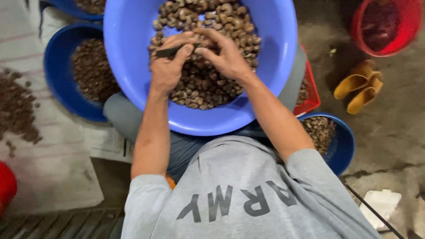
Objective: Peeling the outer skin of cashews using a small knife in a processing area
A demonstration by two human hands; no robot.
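Both hands meet over the middle of the large light-blue basin (133, 53), which rests on the person's lap and holds a heap of brown nuts (208, 79). The left hand (167, 66) grips a short dark blade (175, 51), thumb and forefinger pressed together on it. The blade's long axis runs nearly level, its tip pointing toward the right hand (223, 55). That hand's fingers (208, 35) curl down and bunch together just past the tip, seemingly pinching a single nut, though the nut itself is hidden behind the fingertips, so I cannot tell its orientation. The piece being worked sits between the two hands, touching or just beside the blade tip and directly above the heap (the right hand is the nearer one to it).

Around the lap stand a dark-blue bowl (57, 71) of darker nuts on the left, another dark-blue bowl (343, 146) at lower right, a red crate (312, 88) half hidden behind the basin, a red basket (407, 26) and yellow slippers (361, 86) on the floor.
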